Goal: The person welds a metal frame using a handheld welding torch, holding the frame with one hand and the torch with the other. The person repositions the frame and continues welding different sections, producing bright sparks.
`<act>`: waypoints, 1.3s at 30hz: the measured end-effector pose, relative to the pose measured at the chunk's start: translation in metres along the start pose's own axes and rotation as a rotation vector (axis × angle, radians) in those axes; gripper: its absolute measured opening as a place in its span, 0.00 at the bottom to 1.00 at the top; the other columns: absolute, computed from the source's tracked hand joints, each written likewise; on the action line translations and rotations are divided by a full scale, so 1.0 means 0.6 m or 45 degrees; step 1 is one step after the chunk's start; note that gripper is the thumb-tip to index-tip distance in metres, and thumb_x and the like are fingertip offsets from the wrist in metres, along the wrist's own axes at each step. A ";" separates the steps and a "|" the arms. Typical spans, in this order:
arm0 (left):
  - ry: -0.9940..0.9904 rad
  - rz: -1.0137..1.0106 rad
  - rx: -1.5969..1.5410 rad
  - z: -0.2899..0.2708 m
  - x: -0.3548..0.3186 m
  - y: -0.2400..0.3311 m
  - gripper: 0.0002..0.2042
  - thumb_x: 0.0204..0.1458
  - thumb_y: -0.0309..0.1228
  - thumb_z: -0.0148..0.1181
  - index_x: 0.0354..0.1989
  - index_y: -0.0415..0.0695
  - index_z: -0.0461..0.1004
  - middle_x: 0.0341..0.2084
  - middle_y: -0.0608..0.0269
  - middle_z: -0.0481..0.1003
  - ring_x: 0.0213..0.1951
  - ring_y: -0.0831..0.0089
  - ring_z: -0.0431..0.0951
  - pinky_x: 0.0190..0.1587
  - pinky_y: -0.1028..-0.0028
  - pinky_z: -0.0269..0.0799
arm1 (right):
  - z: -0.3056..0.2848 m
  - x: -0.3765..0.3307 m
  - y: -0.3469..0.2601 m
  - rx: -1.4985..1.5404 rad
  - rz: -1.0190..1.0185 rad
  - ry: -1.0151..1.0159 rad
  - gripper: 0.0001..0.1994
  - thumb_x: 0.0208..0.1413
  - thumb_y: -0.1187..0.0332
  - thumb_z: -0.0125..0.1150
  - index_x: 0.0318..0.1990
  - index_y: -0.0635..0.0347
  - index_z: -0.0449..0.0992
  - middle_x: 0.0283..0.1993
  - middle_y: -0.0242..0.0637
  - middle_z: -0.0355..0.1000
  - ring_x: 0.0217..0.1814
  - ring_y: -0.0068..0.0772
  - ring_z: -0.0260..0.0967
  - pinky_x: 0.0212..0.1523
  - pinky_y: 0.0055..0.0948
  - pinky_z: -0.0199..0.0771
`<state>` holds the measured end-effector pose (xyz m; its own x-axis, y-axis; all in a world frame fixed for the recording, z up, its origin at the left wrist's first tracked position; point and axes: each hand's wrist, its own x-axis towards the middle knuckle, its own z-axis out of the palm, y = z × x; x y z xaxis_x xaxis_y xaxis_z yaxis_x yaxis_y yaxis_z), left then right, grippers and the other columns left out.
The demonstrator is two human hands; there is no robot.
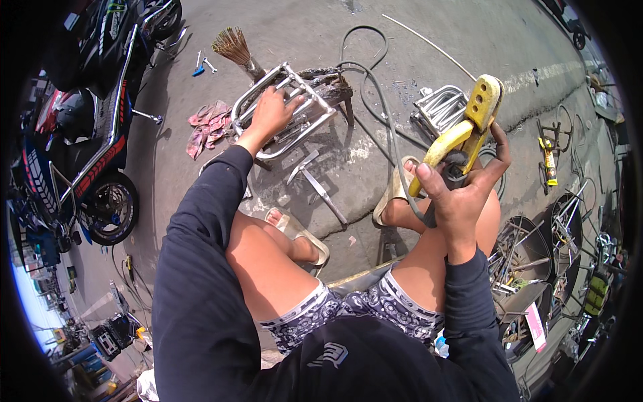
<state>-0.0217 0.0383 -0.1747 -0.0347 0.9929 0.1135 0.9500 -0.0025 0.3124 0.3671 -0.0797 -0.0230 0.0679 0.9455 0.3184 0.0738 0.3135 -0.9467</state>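
Observation:
My left hand lies over a silver tubular metal rack, its fingers bent around the bars. The rack sits tilted on a low rusty metal stand. My right hand is closed around a yellow welding electrode holder, raised above my right knee. A thin welding rod sticks out from its jaws toward the upper left. The holder's dark cable runs down and loops over the ground. Between my feet and the rack lies a chipping hammer.
A bundle of welding rods stands behind the rack, beside a stained red rag and wrenches. A second metal rack lies to the right. Motorcycles stand at left. Containers of tools sit at lower right.

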 end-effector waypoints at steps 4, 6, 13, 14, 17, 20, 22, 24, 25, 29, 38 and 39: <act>0.103 -0.222 0.189 -0.017 0.053 -0.117 0.23 0.65 0.41 0.62 0.61 0.36 0.76 0.55 0.36 0.77 0.59 0.42 0.77 0.63 0.50 0.72 | 0.002 0.001 -0.002 0.044 0.028 0.000 0.58 0.46 0.67 0.85 0.76 0.56 0.42 0.61 0.49 0.64 0.50 0.33 0.76 0.49 0.28 0.82; -0.004 -0.278 0.223 -0.008 0.076 -0.152 0.24 0.64 0.43 0.63 0.62 0.38 0.76 0.56 0.37 0.77 0.60 0.43 0.77 0.64 0.50 0.72 | 0.006 0.005 -0.003 0.077 0.045 -0.004 0.58 0.46 0.66 0.85 0.76 0.55 0.42 0.61 0.49 0.65 0.51 0.33 0.77 0.49 0.29 0.82; -0.095 -0.188 0.309 0.021 0.145 -0.175 0.24 0.65 0.46 0.63 0.61 0.42 0.76 0.55 0.40 0.79 0.58 0.41 0.78 0.61 0.50 0.74 | 0.014 0.006 -0.004 0.039 0.106 -0.057 0.58 0.46 0.65 0.86 0.76 0.50 0.43 0.59 0.49 0.69 0.52 0.33 0.78 0.46 0.28 0.82; -0.100 -0.195 0.311 0.014 0.148 -0.173 0.23 0.65 0.46 0.63 0.60 0.41 0.76 0.57 0.38 0.78 0.58 0.41 0.78 0.61 0.50 0.74 | 0.013 0.005 -0.003 0.031 0.105 -0.062 0.58 0.46 0.65 0.86 0.76 0.50 0.43 0.59 0.49 0.69 0.52 0.33 0.78 0.45 0.28 0.82; -0.056 -0.100 0.226 -0.028 0.138 -0.157 0.21 0.67 0.42 0.62 0.55 0.34 0.75 0.51 0.31 0.79 0.55 0.38 0.80 0.56 0.48 0.75 | 0.009 0.006 -0.004 0.026 0.102 -0.093 0.58 0.46 0.65 0.87 0.76 0.50 0.43 0.59 0.49 0.69 0.52 0.34 0.78 0.45 0.28 0.83; 0.023 -0.125 0.009 -0.096 0.091 -0.117 0.21 0.65 0.41 0.65 0.52 0.32 0.76 0.41 0.30 0.81 0.48 0.36 0.82 0.50 0.47 0.75 | 0.009 0.010 -0.005 0.029 0.004 -0.072 0.58 0.46 0.65 0.87 0.76 0.50 0.44 0.59 0.48 0.69 0.52 0.34 0.79 0.44 0.28 0.83; 0.008 -0.077 -0.043 -0.143 0.049 -0.078 0.20 0.64 0.41 0.67 0.50 0.33 0.77 0.38 0.34 0.81 0.43 0.40 0.82 0.46 0.51 0.74 | 0.008 0.009 -0.007 -0.009 -0.056 -0.064 0.57 0.46 0.65 0.87 0.76 0.51 0.45 0.58 0.47 0.70 0.50 0.32 0.79 0.42 0.27 0.83; -0.018 -0.088 -0.050 -0.181 0.014 -0.035 0.20 0.63 0.42 0.68 0.50 0.35 0.79 0.36 0.38 0.82 0.39 0.45 0.83 0.43 0.57 0.74 | 0.004 0.005 -0.010 0.002 -0.026 -0.073 0.57 0.46 0.65 0.87 0.76 0.51 0.45 0.57 0.46 0.71 0.47 0.30 0.79 0.41 0.26 0.82; -0.056 -0.024 -0.056 -0.192 0.001 -0.014 0.20 0.63 0.42 0.68 0.50 0.35 0.79 0.36 0.38 0.82 0.39 0.45 0.83 0.43 0.56 0.74 | 0.001 0.002 -0.011 0.004 -0.008 -0.078 0.57 0.46 0.65 0.87 0.76 0.52 0.45 0.57 0.46 0.71 0.46 0.29 0.79 0.41 0.26 0.82; -0.124 0.095 -0.046 -0.209 -0.028 0.051 0.21 0.64 0.42 0.67 0.52 0.35 0.78 0.36 0.35 0.81 0.41 0.44 0.83 0.45 0.55 0.74 | -0.001 -0.004 -0.011 -0.049 -0.070 -0.057 0.57 0.46 0.65 0.87 0.75 0.53 0.46 0.55 0.44 0.71 0.41 0.26 0.77 0.37 0.23 0.79; 0.204 -0.113 -0.161 -0.262 -0.075 0.053 0.22 0.65 0.46 0.67 0.43 0.33 0.79 0.21 0.45 0.75 0.25 0.58 0.73 0.33 0.58 0.69 | -0.001 0.001 -0.010 0.022 -0.006 -0.009 0.57 0.46 0.64 0.87 0.76 0.52 0.46 0.56 0.42 0.71 0.41 0.24 0.75 0.39 0.22 0.78; 0.299 -0.119 -0.245 -0.269 -0.078 0.044 0.23 0.64 0.47 0.68 0.37 0.33 0.78 0.18 0.51 0.71 0.23 0.65 0.68 0.30 0.60 0.66 | -0.001 0.000 -0.008 0.029 0.000 0.000 0.57 0.46 0.64 0.87 0.76 0.52 0.46 0.56 0.42 0.71 0.41 0.24 0.75 0.39 0.22 0.78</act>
<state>-0.0449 -0.0275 -0.0196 -0.2113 0.9353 0.2838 0.8637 0.0427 0.5022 0.3675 -0.0815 -0.0183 0.0675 0.9457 0.3181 0.0509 0.3151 -0.9477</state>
